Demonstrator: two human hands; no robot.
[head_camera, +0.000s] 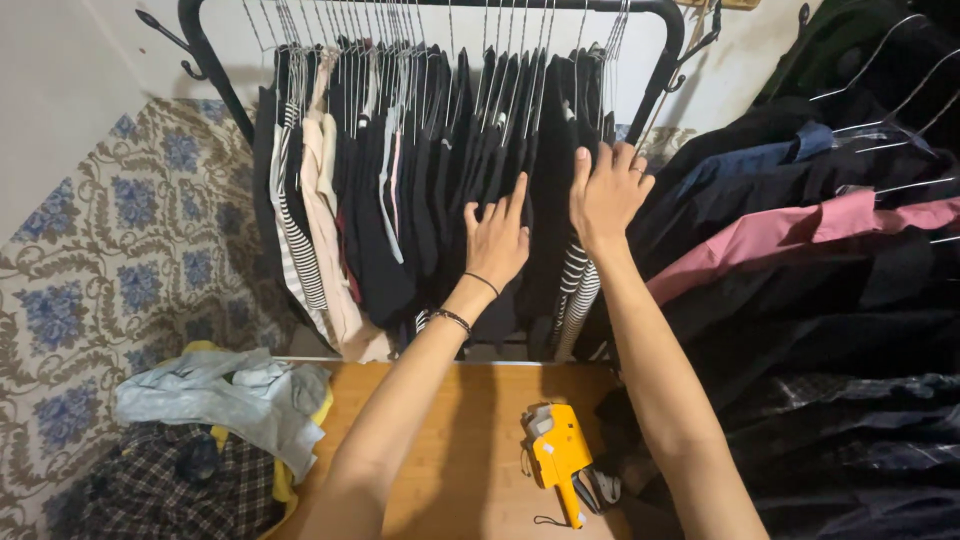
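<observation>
A black clothes rack (668, 40) holds several dark garments (440, 170) on thin wire hangers, with striped and pale ones at its left end. My left hand (496, 240), with thin bands at the wrist, lies flat with spread fingers against the black garments near the middle. My right hand (606, 195) presses its fingers into the garments just to the right, pushing them apart. Neither hand grips a hanger.
A yellow price-label gun (558, 455) lies on the wooden surface (470, 450) below my arms. A heap of light blue, yellow and plaid clothes (215, 430) sits at lower left. A second row of dark, navy and pink garments (800, 235) hangs at right. Patterned floor tiles (110, 260) show at left.
</observation>
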